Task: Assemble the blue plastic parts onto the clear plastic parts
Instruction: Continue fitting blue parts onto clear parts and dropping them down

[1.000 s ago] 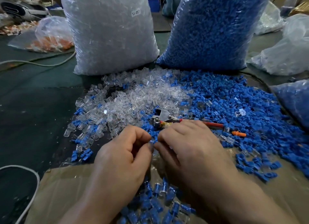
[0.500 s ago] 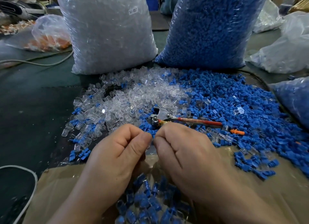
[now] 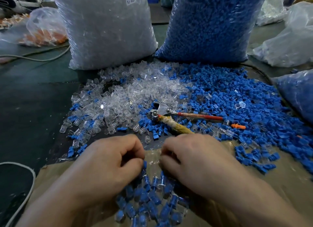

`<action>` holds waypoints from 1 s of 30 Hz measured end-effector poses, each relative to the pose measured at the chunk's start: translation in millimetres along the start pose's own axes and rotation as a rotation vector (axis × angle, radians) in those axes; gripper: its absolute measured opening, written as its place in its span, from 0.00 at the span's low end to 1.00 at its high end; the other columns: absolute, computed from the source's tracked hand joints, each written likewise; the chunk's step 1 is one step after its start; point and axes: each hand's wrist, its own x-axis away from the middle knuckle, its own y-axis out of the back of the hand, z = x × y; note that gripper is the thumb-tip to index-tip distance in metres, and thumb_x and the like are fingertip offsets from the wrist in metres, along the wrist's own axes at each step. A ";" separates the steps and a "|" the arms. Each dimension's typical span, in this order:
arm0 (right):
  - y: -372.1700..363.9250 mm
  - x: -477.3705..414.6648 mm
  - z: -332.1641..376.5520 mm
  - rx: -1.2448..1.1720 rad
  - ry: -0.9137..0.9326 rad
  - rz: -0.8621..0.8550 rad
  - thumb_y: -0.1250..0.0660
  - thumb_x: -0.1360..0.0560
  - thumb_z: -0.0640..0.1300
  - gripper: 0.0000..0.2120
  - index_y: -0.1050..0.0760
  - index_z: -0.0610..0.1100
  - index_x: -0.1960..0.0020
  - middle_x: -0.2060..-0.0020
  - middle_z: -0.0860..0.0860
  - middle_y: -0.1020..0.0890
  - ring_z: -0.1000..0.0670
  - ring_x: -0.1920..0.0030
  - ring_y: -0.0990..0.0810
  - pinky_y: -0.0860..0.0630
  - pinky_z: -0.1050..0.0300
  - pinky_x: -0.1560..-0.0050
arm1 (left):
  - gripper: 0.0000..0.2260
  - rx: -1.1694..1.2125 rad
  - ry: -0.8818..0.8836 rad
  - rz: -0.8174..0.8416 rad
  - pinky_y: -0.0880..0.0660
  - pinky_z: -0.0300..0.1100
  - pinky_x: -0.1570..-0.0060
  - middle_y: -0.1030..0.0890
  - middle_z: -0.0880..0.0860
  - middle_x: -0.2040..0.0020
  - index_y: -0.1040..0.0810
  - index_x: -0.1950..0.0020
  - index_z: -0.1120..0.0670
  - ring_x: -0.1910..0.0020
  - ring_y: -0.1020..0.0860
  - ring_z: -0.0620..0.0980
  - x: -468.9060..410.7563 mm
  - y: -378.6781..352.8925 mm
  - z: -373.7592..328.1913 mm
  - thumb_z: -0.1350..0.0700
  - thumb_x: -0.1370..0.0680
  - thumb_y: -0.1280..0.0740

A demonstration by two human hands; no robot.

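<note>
1. Blue plastic parts (image 3: 237, 98), small and ribbed, lie in a broad loose heap on the right half of the dark green worktop (image 3: 33, 99). A few strays are mixed into the heap beside it.
2. Clear plastic parts (image 3: 135, 91), small cup-like pieces, form that heap at centre left, touching the blue one along its edge.
3. Joined blue-and-clear pieces (image 3: 152, 201) are piled nearest the camera on a brown cardboard sheet (image 3: 279, 184), between the two wrists.
4. The left hand (image 3: 111, 164) hovers over this pile with its fingers (image 3: 132, 145) curled in. A blue piece shows at the thumb tip, but I cannot tell whether it is gripped.
5. The right hand (image 3: 196, 160) is just beside the left, not touching it. Its fingers (image 3: 171, 148) are also curled under, and what they hold, if anything, is hidden.
6. A metal plier-like tool (image 3: 162, 109), with one red handle and one cloth-wrapped handle, lies across the seam of the two heaps.
7. A single small orange part (image 3: 238, 126) sits among the blue ones, right of the tool.
8. At the back stand a large transparent bag of clear parts (image 3: 108, 28) labelled "SJ 017" and a large transparent bag of blue parts (image 3: 211, 23), side by side.
9. A white cable (image 3: 25, 184) curves along the left edge.
</note>
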 end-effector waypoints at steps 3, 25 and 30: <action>-2.2 -1.1 3.0 0.030 0.085 0.084 0.43 0.22 0.57 0.09 0.30 0.54 0.53 0.56 0.56 0.25 0.50 0.55 0.26 0.29 0.51 0.59 | 0.09 -0.073 -0.066 0.057 0.28 0.33 0.66 0.21 0.36 0.59 0.24 0.53 0.39 0.62 0.23 0.38 0.3 -2.8 -5.7 0.40 0.31 0.36; -18.3 -24.1 5.1 0.156 -0.046 -0.144 0.49 0.20 0.61 0.11 0.35 0.56 0.46 0.54 0.54 0.29 0.46 0.61 0.28 0.41 0.52 0.69 | 0.13 -0.279 0.002 -0.138 0.30 0.39 0.44 0.28 0.37 0.48 0.26 0.38 0.36 0.46 0.30 0.39 -15.9 -18.6 3.7 0.39 0.22 0.37; -22.3 -28.9 2.8 0.166 -0.025 -0.179 0.46 0.20 0.60 0.10 0.34 0.55 0.45 0.57 0.53 0.31 0.46 0.65 0.33 0.42 0.53 0.71 | 0.05 -0.196 0.013 -0.181 0.28 0.38 0.52 0.25 0.38 0.54 0.23 0.50 0.41 0.52 0.27 0.38 -19.5 -20.7 6.6 0.43 0.24 0.34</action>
